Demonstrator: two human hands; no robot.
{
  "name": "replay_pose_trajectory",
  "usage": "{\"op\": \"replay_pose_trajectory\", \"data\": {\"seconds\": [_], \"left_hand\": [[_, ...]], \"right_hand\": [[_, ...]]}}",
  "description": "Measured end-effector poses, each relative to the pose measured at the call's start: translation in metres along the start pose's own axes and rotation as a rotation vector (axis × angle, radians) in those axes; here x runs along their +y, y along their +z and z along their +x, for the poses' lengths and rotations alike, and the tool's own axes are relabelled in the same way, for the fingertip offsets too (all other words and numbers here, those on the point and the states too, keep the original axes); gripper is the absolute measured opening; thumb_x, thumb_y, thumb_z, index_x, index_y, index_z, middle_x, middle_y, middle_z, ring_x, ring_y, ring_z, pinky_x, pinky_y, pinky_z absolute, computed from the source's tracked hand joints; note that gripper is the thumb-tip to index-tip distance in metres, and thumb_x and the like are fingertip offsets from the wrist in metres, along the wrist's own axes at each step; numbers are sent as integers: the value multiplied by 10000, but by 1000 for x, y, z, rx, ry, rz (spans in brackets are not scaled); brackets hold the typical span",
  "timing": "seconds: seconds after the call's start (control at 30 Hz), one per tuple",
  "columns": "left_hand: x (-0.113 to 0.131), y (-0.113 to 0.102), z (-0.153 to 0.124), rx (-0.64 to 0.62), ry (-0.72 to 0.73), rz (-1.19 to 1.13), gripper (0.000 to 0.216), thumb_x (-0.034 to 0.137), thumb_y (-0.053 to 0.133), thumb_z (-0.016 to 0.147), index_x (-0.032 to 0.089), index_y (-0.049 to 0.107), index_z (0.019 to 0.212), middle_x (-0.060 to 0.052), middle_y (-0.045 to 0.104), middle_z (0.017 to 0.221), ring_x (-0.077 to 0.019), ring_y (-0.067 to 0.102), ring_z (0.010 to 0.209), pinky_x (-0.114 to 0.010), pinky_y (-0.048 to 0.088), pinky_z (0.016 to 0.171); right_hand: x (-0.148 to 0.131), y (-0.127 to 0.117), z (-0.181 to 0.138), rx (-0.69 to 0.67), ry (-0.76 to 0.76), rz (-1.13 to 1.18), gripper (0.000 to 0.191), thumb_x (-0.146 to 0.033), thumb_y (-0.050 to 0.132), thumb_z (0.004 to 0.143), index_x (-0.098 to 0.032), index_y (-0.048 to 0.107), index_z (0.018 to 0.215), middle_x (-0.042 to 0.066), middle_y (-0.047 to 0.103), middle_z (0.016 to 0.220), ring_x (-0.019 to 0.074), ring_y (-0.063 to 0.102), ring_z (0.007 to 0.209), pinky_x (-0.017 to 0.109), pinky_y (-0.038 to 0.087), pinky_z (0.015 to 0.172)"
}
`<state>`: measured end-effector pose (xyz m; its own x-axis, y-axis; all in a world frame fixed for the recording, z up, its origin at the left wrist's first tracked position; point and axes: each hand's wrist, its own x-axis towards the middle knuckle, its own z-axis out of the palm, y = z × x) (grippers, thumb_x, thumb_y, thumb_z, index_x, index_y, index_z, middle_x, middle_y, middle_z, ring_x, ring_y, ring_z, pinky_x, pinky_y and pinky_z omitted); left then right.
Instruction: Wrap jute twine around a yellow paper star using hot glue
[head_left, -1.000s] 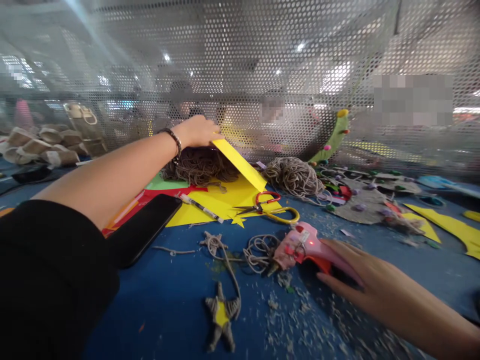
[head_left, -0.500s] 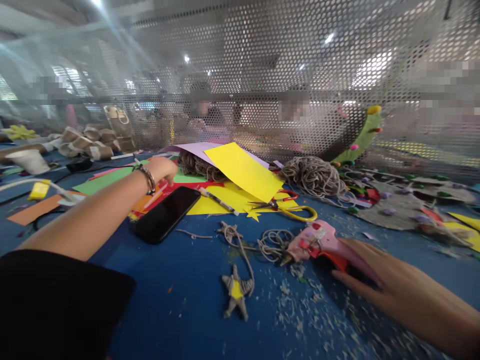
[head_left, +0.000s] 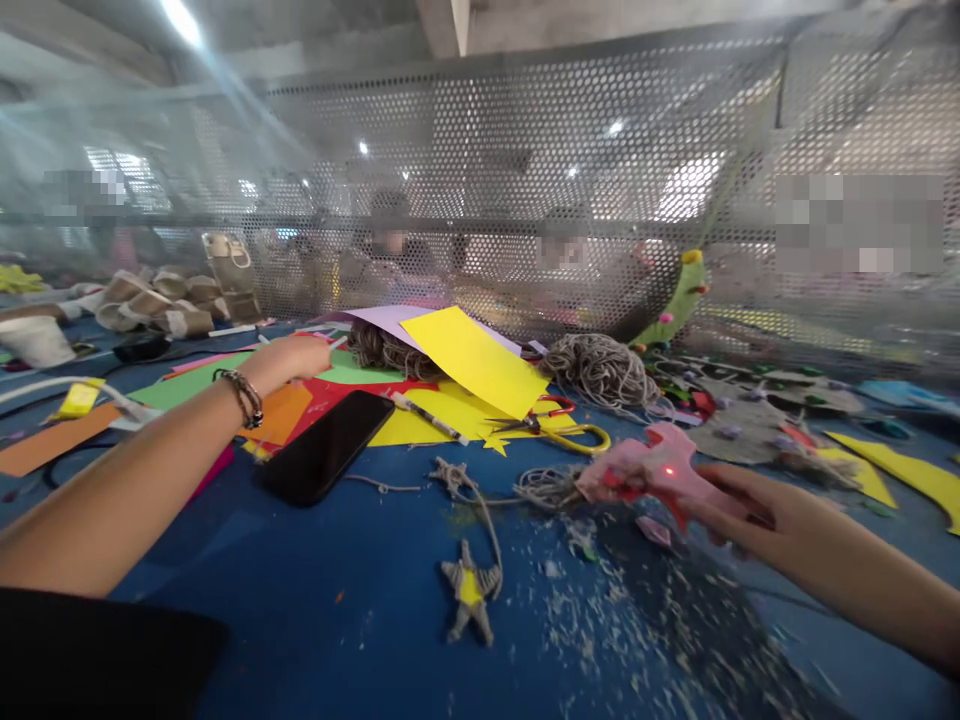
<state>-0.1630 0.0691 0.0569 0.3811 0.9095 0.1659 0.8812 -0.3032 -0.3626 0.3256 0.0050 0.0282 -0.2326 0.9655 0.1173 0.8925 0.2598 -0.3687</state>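
Observation:
My right hand (head_left: pixel 739 505) is wrapped round the handle of a pink hot glue gun (head_left: pixel 675 460), whose small red light glows and whose nozzle points left. Across the table, my left hand (head_left: pixel 296 358) is closed over the coloured papers, with the pale end of a thin glue stick (head_left: pixel 339 342) poking out past its fingers. Grey cord (head_left: pixel 487 515) runs between a small wrapped star (head_left: pixel 452 477) and a larger cord-wrapped star (head_left: pixel 469 592) with a yellow middle. A black phone (head_left: pixel 326 448) lies just nearer than my left hand.
Scissors (head_left: pixel 566 430) with red and yellow handles and a marker (head_left: pixel 431 418) lie on yellow paper (head_left: pixel 474 360). A ball of grey cord (head_left: pixel 600 372) sits behind them. Cardboard tubes (head_left: pixel 161 303) are heaped far left. A perforated metal screen (head_left: pixel 480 180) stands at the back.
The glue gun has turned in my right hand, showing its lit side. The stick that lay on the orange and red paper has been picked up by my left hand. The view has tilted up.

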Motion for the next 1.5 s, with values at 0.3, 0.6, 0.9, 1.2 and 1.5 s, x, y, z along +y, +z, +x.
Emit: {"op": "replay_pose_trajectory", "data": {"seconds": [0.3, 0.6, 0.9, 1.2, 1.5], "left_hand": [[95, -77, 9, 223, 146, -178, 291, 256, 281, 917, 236, 526, 1072, -12, 626, 993, -110, 585, 847, -197, 437, 686], [171, -115, -15, 698, 301, 148, 367, 339, 220, 903, 320, 582, 958, 6, 519, 536, -125, 464, 453, -277, 226, 404], [174, -109, -21, 840, 276, 324, 319, 111, 359, 829, 244, 621, 953, 19, 497, 499, -114, 457, 428, -267, 246, 424], [185, -104, -20, 812, 182, 319, 274, 81, 408, 800, 203, 648, 849, 14, 525, 515, -117, 494, 425, -260, 217, 438], [198, -98, -13, 203, -7, -513, 214, 83, 365, 788, 117, 576, 802, -61, 515, 563, -153, 446, 496, -286, 139, 469]], "right_hand": [[-29, -19, -2, 318, -64, -426, 324, -476, 359, 792, -178, 445, 887, 101, 626, 730, 214, 590, 618, 293, 401, 511], [-91, -22, 4, 507, -276, -917, 250, -361, 347, 864, -187, 524, 845, 40, 584, 713, 174, 547, 634, 252, 287, 518], [-110, -13, 9, 606, -340, -1067, 161, -267, 405, 850, -199, 550, 868, 30, 564, 681, 153, 517, 628, 254, 252, 543], [-113, -7, 14, 661, -326, -1124, 135, -296, 471, 815, -195, 549, 859, 19, 559, 677, 155, 515, 622, 253, 231, 537], [-109, 5, 17, 771, -395, -1132, 224, -115, 376, 841, -162, 584, 912, 27, 563, 630, 139, 468, 584, 273, 205, 539]]}}
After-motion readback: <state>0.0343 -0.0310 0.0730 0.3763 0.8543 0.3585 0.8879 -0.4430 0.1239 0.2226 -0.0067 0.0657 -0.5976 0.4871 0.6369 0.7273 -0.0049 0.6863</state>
